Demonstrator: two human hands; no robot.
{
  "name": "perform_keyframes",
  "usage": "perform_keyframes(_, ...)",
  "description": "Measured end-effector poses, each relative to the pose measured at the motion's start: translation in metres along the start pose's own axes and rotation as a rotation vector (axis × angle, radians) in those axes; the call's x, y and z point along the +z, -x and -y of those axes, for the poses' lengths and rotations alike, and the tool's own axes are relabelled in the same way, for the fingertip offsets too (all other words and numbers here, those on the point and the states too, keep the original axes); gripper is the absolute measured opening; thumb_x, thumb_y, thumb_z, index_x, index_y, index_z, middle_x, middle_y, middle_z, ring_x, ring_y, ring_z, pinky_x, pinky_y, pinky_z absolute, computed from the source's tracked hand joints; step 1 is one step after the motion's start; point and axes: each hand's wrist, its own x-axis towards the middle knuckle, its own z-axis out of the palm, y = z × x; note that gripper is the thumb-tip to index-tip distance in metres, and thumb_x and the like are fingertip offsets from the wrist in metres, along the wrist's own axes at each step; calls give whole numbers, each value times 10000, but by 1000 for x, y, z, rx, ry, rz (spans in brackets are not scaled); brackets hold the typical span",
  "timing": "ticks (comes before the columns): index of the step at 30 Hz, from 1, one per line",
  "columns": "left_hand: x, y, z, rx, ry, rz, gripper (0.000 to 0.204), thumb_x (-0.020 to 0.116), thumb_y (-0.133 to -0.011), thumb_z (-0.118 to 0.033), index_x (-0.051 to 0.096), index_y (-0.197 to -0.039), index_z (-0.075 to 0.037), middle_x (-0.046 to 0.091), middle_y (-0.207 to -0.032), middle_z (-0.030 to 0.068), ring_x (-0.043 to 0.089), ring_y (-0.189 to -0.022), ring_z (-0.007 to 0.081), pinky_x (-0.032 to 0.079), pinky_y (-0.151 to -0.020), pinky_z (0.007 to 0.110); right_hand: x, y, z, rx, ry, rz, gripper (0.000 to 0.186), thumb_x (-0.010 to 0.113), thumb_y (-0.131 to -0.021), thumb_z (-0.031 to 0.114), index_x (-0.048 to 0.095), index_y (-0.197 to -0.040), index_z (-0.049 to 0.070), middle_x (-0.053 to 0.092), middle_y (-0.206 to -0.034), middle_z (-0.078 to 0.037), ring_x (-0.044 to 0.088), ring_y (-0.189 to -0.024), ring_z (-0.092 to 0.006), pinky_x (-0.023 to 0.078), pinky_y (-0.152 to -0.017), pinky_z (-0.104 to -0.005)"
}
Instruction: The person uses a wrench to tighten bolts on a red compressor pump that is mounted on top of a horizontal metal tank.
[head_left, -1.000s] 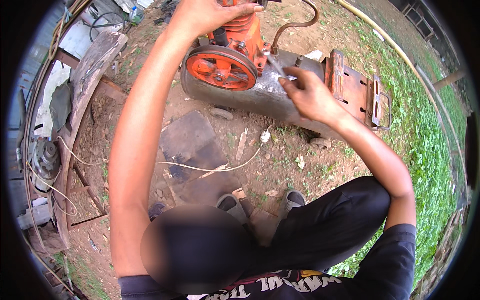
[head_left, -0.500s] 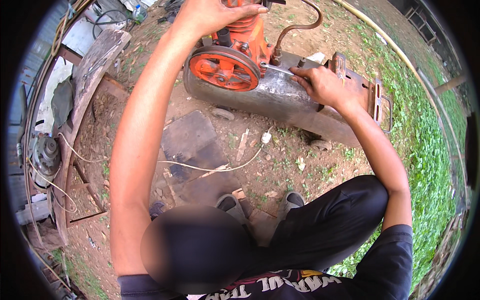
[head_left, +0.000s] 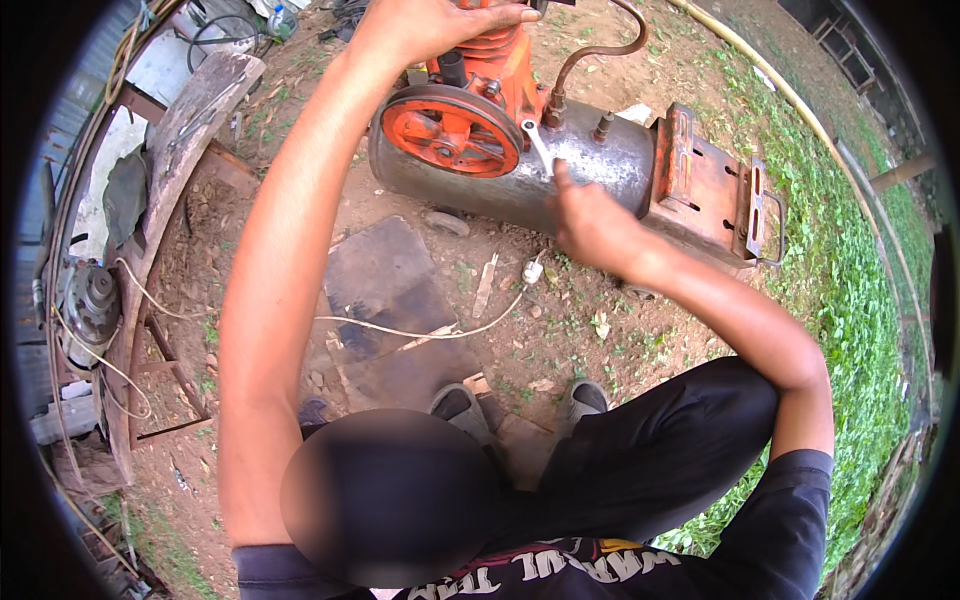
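Note:
An orange air compressor pump [head_left: 510,75] stands on a worn grey metal tank [head_left: 610,165] in front of me. My left hand [head_left: 425,28] grips the top of the pump, thumb stretched across it; the upper edge cuts off its other fingers. In my right hand [head_left: 605,232] is a silver wrench [head_left: 540,150], held by its near end. The wrench's ring end sits at the foot of the pump, beside the orange spoked pulley wheel [head_left: 452,135]. The fastener under that end is too small to make out.
A rusty mounting bracket [head_left: 715,190] tops the tank's right end, and a bent copper-brown pipe [head_left: 590,52] rises behind the wrench. A white cable [head_left: 470,332] crosses dirt and a dark board [head_left: 385,265]. At left stands a wooden bench [head_left: 180,165]; grass grows at right.
My right hand has swung the wrench's near end toward me and left, so the wrench points more toward my body. Its far end stays by the pump foot. My left hand keeps its place.

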Motion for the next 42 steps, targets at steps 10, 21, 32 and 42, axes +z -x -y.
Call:
perform_keyframes(10,-6,4,2,32,54,14,878,846,-710,-539,563,-1305,41,565,-1240,239,568,-1185,390,476,-1014,435,-84,23,25,39,-278,-218,337,561,-980,172,645,-1224,-44,698,-1005,-291,704,-985,-393,539,-871,-460)
perform_keyframes(21,-3,1,2,39,21,4,905,830,-706,-577,555,-1326,22,553,-1263,235,533,-1226,397,449,-1048,456,-71,-4,-53,35,95,-234,345,621,-988,319,721,-1136,24,726,-983,-221,717,-924,-359,541,-811,-433)
perform_keyframes(32,-1,0,0,37,43,-12,889,843,-698,-569,571,-1305,20,574,-1221,228,556,-1195,384,465,-1028,443,-49,-12,-64,142,-11,-108,403,510,-1041,369,713,-1025,21,707,-898,-255,698,-858,-425,534,-772,-499)
perform_keyframes(42,-3,2,4,81,53,12,883,833,-715,-557,565,-1304,44,577,-1254,250,553,-1207,408,458,-1038,449,-12,9,45,495,-1081,49,315,517,-1060,273,529,-1225,5,482,-801,-33,472,-568,-115,416,-479,-278)
